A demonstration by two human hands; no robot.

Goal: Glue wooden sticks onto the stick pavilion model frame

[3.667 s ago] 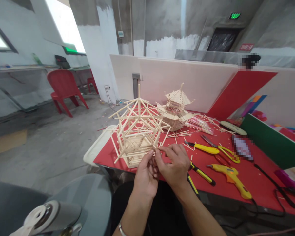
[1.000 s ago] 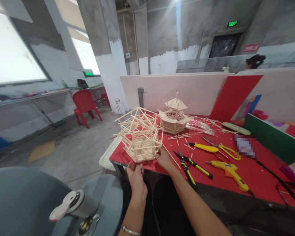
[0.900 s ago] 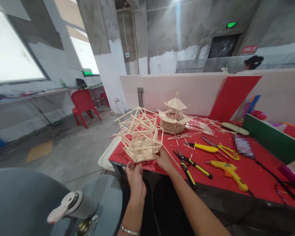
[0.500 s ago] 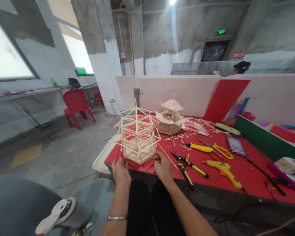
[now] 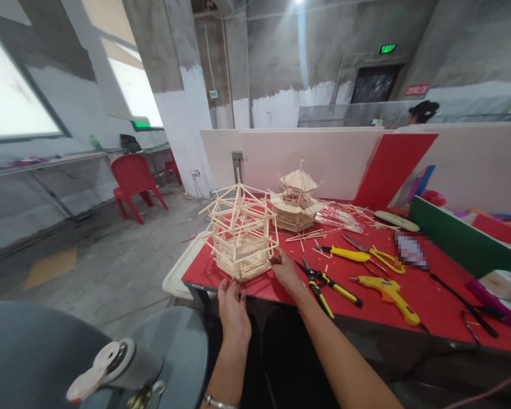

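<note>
A pavilion model of thin wooden sticks (image 5: 242,241), with an open frame and a pointed top, stands upright at the red table's near left edge. At its near bottom corner are the fingertips of my left hand (image 5: 235,311), gripping the base. My right hand (image 5: 288,274) has its fingers curled at the right bottom corner, holding it there; part of those fingers is hidden. Behind stands a second wooden pavilion model (image 5: 297,207) with a closed, slatted roof, touched by neither hand.
To the right lie pruning shears (image 5: 323,284), a yellow-handled cutter (image 5: 344,254), yellow-handled scissors (image 5: 381,257) and a yellow glue gun (image 5: 387,292). Loose sticks (image 5: 310,234) are scattered behind. A green board (image 5: 460,241) stands at right. Beside me a lidded cup (image 5: 132,363) rests on a grey stool.
The front stick pavilion has been turned a little on the table. My left hand has moved right to its near corner; my right hand has moved slightly up and right along the base.
</note>
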